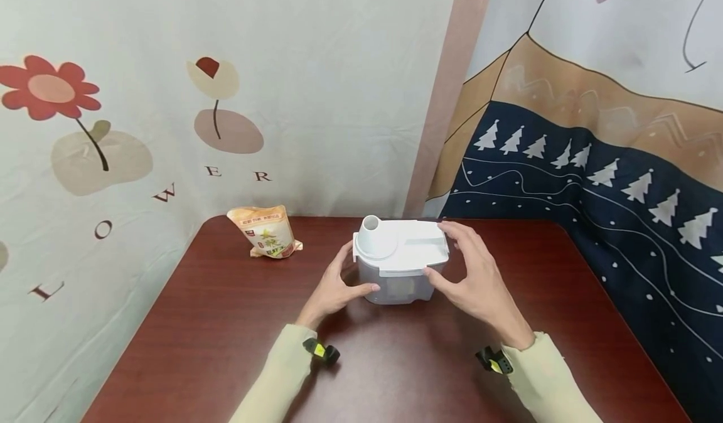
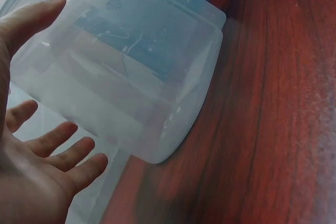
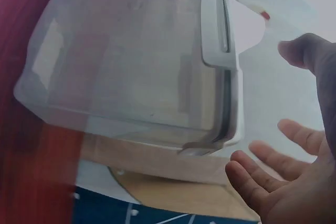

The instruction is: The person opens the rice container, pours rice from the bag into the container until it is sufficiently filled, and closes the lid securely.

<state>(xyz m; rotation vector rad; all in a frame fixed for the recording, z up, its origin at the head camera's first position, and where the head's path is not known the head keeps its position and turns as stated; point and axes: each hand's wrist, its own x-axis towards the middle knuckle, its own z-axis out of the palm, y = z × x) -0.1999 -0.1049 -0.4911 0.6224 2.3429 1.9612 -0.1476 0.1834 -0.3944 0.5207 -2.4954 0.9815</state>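
Observation:
A translucent plastic storage container [image 1: 398,288] stands upright on the table under a white lid [image 1: 418,238], which carries a round raised spout or cap at its left. My left hand [image 1: 333,288] is at the container's left side, thumb in front of the wall and relaxed fingers spread toward the side and back. Whether that thumb presses the wall I cannot tell. Around the lid's right end my right hand [image 1: 477,278] is spread. The right wrist view shows its fingers [image 3: 252,182] apart from the container, with a side clip [image 3: 215,30] nearby.
A standing orange-and-white pouch [image 1: 271,231] with printed leaves is at the table's back left. The dark red wooden table [image 1: 395,366] meets a printed fabric backdrop [image 1: 339,96] along its back edge. Dark blue cloth with white trees [image 1: 565,178] hangs at the right.

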